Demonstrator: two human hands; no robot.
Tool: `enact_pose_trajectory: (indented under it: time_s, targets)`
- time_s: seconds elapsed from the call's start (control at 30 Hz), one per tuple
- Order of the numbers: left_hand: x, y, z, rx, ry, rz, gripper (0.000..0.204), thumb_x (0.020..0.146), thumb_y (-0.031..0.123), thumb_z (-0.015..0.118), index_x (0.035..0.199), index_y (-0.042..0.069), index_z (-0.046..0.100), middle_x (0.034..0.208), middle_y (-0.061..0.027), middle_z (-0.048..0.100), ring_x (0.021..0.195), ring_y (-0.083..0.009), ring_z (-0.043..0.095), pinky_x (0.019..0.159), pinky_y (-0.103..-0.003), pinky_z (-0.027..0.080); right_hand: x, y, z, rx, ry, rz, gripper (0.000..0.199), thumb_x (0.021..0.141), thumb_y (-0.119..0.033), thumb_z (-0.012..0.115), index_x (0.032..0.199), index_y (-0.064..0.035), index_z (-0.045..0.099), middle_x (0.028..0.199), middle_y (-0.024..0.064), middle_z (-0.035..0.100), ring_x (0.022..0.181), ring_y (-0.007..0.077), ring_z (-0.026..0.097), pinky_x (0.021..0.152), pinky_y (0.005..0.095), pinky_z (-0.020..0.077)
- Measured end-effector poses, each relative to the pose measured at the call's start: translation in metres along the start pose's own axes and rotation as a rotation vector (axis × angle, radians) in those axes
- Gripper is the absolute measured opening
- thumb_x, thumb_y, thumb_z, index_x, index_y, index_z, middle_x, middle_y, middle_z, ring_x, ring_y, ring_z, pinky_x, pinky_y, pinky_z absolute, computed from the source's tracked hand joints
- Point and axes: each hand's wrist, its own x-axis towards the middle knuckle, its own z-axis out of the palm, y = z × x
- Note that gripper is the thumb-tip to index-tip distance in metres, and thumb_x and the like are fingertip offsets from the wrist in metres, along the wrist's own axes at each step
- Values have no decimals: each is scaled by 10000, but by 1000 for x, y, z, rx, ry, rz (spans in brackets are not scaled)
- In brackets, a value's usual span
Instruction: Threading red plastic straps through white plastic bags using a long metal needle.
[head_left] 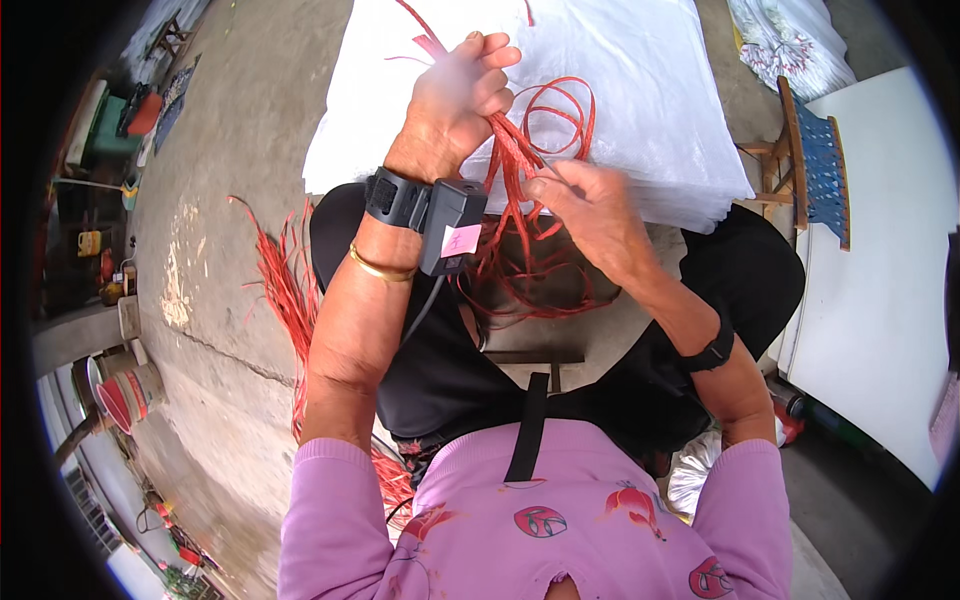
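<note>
The left hand (462, 85) is raised, fingers closed around a bundle of red plastic strips (515, 160) whose long axis hangs down toward the lap. The right hand (590, 205), lower and just beside, pinches strands (fingertips blurred). Loops trail over the white sheet (620, 60); their ends are hidden.

Just one view here, a head-worn fisheye looking steeply down over the wearer's own chest and lap. It sits close: the lilac long-sleeved top (530, 510) fills the bottom edge, and both forearms run up from there to mid-frame. The top of the picture reaches a stack of white woven plastic sheets (600, 90) ahead. Edges curve hard; the grey concrete floor (230, 300) bends away left, with dark vignetted corners.
</note>
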Motion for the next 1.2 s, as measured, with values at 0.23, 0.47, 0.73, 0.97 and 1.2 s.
enact_pose_trajectory:
  time_s: [0.23,0.47,0.73,0.97,1.2]
  targets:
    - [1,58,-22,105,242,272,214,925,134,414,809,51,574,517,62,347,438,-76,218,413,-232,196,1,1,-35,-271,-7,-201,242,816,-122,565,662,54,504,509,100,435,495,95,372,469,303,346]
    - [-24,49,-14,348,204,82,288,940,272,436,837,49,585,500,80,332,392,-41,216,369,-210,168,4,-9,-54,304,182,81,186,853,-128,539,772,22,614,677,38,599,688,93,528,681,246,409]
    - [-28,-30,27,336,99,-167,264,919,216,510,1065,1,557,963,-92,653,411,-40,242,378,-190,232,5,6,-26,204,44,7,217,844,-161,547,742,24,597,630,10,564,582,60,462,534,231,378]
    - [-33,-3,22,362,32,16,325,952,211,450,1144,-40,528,702,4,580,416,-42,255,393,-190,237,-15,-4,-24,83,-129,60,276,857,-227,544,734,12,603,618,18,573,569,61,463,513,231,363]
    - [-48,-19,46,726,-242,-270,374,919,326,516,963,-27,631,506,46,402,434,-35,331,393,-187,226,1,-22,-58,92,275,-57,298,854,-270,575,799,19,620,616,18,552,581,55,473,523,210,373]
